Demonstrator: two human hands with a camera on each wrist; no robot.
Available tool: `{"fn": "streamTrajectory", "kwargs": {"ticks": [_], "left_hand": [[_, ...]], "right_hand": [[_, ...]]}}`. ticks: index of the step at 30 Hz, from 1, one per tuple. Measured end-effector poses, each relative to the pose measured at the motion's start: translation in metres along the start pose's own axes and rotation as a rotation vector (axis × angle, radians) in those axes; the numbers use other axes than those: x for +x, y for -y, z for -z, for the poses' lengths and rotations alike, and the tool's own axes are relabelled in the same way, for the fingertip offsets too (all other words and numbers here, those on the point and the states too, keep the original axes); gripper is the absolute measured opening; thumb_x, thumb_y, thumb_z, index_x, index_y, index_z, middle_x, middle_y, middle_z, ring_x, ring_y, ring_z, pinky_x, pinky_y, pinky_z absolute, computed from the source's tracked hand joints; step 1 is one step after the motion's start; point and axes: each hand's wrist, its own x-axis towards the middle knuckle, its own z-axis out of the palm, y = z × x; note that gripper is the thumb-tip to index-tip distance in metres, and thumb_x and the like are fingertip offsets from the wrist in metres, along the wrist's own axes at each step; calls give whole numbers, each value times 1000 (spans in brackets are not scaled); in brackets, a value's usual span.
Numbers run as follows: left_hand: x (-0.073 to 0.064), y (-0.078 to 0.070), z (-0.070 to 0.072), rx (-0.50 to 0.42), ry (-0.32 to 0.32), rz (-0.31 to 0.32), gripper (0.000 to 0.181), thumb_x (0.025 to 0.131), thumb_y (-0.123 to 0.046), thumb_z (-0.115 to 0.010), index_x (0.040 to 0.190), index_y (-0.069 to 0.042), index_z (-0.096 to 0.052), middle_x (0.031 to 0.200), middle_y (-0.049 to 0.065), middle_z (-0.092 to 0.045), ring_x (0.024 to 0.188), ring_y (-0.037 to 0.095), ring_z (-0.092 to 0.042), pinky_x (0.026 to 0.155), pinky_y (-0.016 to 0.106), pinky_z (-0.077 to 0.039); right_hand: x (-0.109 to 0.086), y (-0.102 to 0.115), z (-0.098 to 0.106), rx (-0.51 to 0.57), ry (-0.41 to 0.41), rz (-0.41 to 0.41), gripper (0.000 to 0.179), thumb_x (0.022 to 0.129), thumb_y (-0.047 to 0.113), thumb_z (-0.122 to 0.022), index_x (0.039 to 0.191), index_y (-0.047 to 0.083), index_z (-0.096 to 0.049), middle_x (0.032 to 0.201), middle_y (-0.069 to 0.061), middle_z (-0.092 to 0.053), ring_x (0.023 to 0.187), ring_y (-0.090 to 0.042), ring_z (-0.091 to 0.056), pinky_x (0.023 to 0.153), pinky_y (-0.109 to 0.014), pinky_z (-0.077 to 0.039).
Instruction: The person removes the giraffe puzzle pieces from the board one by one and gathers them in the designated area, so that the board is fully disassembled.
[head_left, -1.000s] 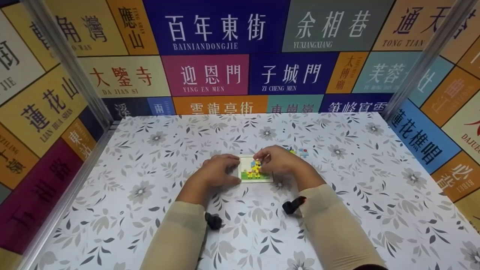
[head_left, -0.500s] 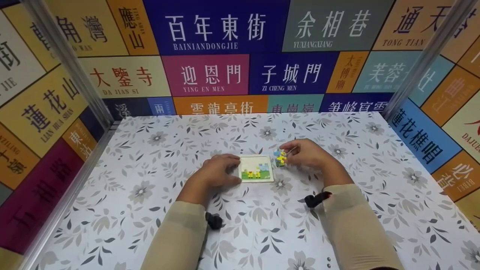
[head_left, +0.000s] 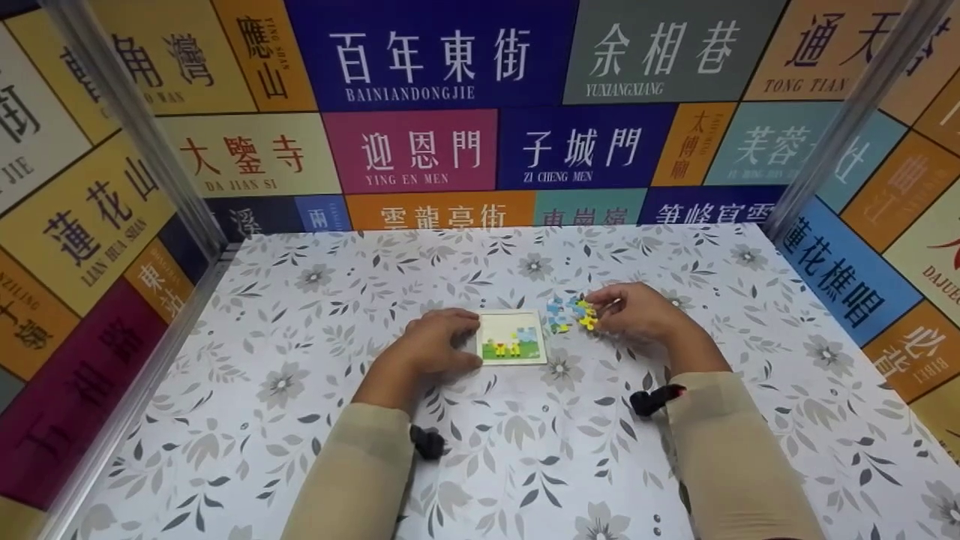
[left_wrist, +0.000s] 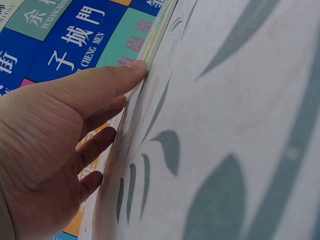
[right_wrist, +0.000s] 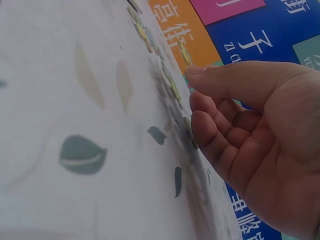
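Note:
A small jigsaw puzzle tray [head_left: 511, 361] with a pale frame lies mid-table; its lower part shows green grass and yellow figures, its upper part a bare cream base. My left hand [head_left: 435, 341] holds the tray's left side, fingers at the far corner and thumb at the near one. To the right of the tray, my right hand [head_left: 641, 313] pinches a yellow puzzle piece [head_left: 587, 321] just above the table. In the right wrist view, a yellow piece [right_wrist: 184, 52] stands at the thumb tip. Loose blue and yellow puzzle pieces [head_left: 556, 307] lie between tray and right hand.
A white tablecloth [head_left: 360, 285] with grey leaves and flowers covers the table. Sign-printed panels [head_left: 420, 150] rise behind and at both sides, with clear corner posts [head_left: 142, 127]. Each sleeve carries a small black wrist camera [head_left: 429, 442].
My right hand has moved right, from over the tray to the loose pieces beside it. A giraffe-patterned piece came out of the tray with it. My left hand stayed put.

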Motion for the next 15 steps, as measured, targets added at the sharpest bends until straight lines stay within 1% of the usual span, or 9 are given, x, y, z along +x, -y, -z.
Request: {"fn": "streamTrajectory", "kwargs": {"ticks": [6,9,15], "left_hand": [[0,0,-1,-16,-4,29,66,89,-45,-84,151,-36,-62,164,-21,-48,162,21,-33,135,56,-21],[0,0,-1,-18,-5,27,67,89,-45,-84,150,-36,-62,163,-21,-49,162,21,-33,135,56,-20],[1,1,0,-15,-5,3,67,89,-44,-83,151,-33,-62,163,-20,-50,162,20,-33,135,55,-19]], "right_hand": [[4,-5,-6,-40,4,34,52,89,17,-87,139,12,-71,132,-15,-73,111,-25,-68,88,-28,-56],[6,-6,-8,-39,8,42,53,89,16,-87,139,10,-71,134,-16,-73,113,-26,-67,90,-29,-55],[6,-3,-9,-47,9,35,54,88,15,-87,138,8,-71,134,-15,-73,111,-24,-65,89,-28,-54]]}}
